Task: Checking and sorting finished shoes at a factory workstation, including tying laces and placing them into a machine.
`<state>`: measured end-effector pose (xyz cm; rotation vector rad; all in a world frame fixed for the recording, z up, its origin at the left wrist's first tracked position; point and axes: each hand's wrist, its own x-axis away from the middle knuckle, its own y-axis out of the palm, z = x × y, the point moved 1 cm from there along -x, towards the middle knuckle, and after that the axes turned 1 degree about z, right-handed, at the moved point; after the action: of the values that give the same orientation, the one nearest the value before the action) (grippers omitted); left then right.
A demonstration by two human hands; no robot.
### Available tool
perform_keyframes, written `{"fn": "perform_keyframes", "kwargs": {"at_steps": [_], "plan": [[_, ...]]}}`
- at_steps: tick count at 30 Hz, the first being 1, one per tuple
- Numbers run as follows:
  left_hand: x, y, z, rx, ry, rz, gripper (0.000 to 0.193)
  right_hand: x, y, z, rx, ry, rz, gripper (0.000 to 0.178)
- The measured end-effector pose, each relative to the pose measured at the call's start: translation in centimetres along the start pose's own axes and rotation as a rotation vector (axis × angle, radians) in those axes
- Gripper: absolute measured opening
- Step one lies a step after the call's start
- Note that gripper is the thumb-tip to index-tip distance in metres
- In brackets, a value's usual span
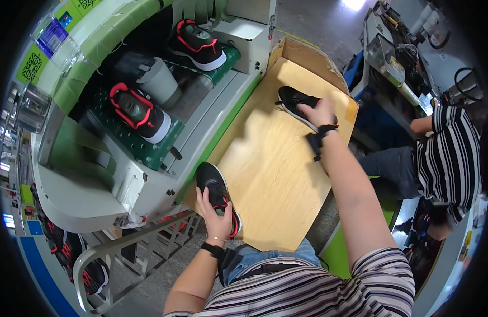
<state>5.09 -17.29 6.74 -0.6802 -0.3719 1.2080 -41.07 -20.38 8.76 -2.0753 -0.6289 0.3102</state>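
At the near left edge of the wooden tabletop (275, 164) lies a black sneaker (211, 178) with a white sole and red trim. My left hand (216, 217) grips it around the ankle opening, fingers on one side and thumb on the other. Toward the far right of the board is a second black sneaker (295, 99), its white sole edge on the wood. My right hand (323, 112) closes over its heel end, slightly blurred. The hand hides most of that heel.
On the left, a machine's green perforated conveyor plates (155, 152) carry a black-and-red sneaker (141, 113) and another sneaker (197, 45). A grey cup-shaped part (159, 80) stands between them. A metal rail (109, 248) is lower left. A person in a striped shirt (447, 153) works at right.
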Motion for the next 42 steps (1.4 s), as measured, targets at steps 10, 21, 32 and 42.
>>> {"fn": "perform_keyframes", "kwargs": {"at_steps": [10,21,32,42], "plan": [[-0.1,1.3,-1.3,0.148,0.060,0.114,0.067,14.6,1.6,5.3,0.068,-0.205,-0.011,0.045],[0.0,3.0,-3.5,0.174,-0.003,0.173,0.052,30.2,-0.4,-5.1,0.040,-0.420,-0.621,0.045],[0.2,2.4,-3.0,0.107,0.055,0.201,0.053,25.8,6.9,-10.4,0.101,-0.576,-0.890,0.043],[0.6,2.3,-2.9,0.109,0.007,0.213,0.051,30.6,-2.8,-6.0,-0.322,-0.492,-0.784,0.026]]}}
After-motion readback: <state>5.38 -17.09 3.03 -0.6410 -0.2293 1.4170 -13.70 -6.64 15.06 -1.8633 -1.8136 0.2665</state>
